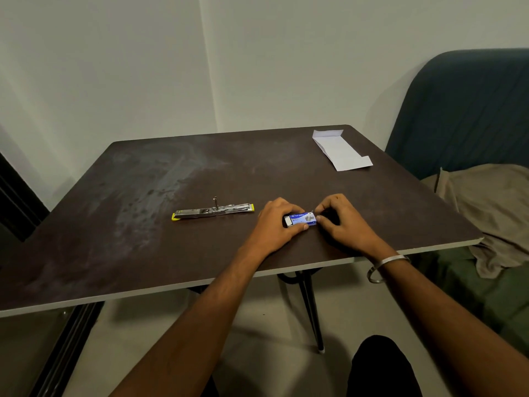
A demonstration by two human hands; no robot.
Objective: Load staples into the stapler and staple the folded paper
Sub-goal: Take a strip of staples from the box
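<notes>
A small blue staple box (pixel 303 218) lies on the dark table (pixel 143 253) near its front edge. My left hand (pixel 276 224) grips the box's left half, where a white inner tray pokes out. At the box's right end my right hand (pixel 340 219) pinches with thumb and fingertips; what sits between them is too small to tell. The stapler (pixel 213 211), silver with yellow ends, lies swung fully flat to the left of my hands, untouched. The folded white paper (pixel 340 150) rests at the table's far right corner.
A blue-green chair back (pixel 463 110) and a beige cloth (pixel 492 207) stand just right of the table. A wall runs close behind the far edge. A metal bangle (pixel 386 266) circles my right wrist.
</notes>
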